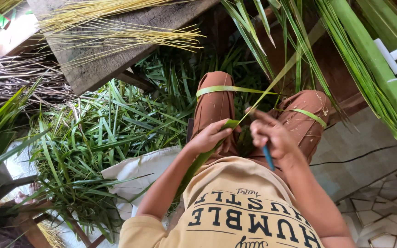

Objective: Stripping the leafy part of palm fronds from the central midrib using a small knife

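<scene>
I sit with brown trousers over my knees and work a long green palm leaflet (235,123) that runs from my lap up to the upper right. My left hand (209,136) pinches the leaflet near its broad lower part. My right hand (271,135) grips a small tool with a blue handle (268,157), its forefinger stretched along the leaf. The tool's tip is hidden behind my fingers. A stripped green strip (228,89) lies across my left knee, another (309,115) over my right knee.
A heap of cut green leaflets (97,138) covers the floor to the left. A wooden bench (102,55) carries pale yellow leaf ribs (116,34). Palm frond stalks (368,59) hang at upper right. A white cloth (138,172) lies beside my hip; tiled floor (382,206) at right.
</scene>
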